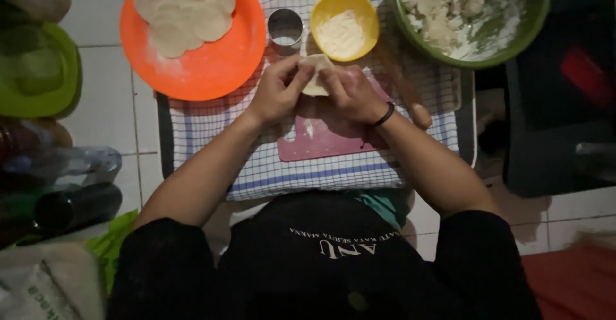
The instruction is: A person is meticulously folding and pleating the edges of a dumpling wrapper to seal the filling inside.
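A: Floor was pale tile, dim light. A blue-checked cloth (333,166) was spread across it, with a pink cutting board (327,137) on top, in front of the seated person.

B: And the hands?

A: Both were raised just over the board. The left hand (277,91) and right hand (351,94) were pinched together on one small dough round (317,76), fingertips closed along its edges. The round sat between the thumbs, clear of the board.

B: What lay around them?

A: An orange plate (212,63) with a stack of cut dough discs (183,15) to the left. A metal ring cutter (285,30) stood beside a yellow bowl (327,5) holding flour. A green bowl (513,47) of floured dough lumps sat to the upper right. A wooden rolling pin (410,98) lay partly hidden behind the right wrist.

B: Risks?

A: My judgement: thin dough could tear if pinched too hard. Uneven pressure might leave the edge open. The right forearm was near the rolling pin and could nudge it.
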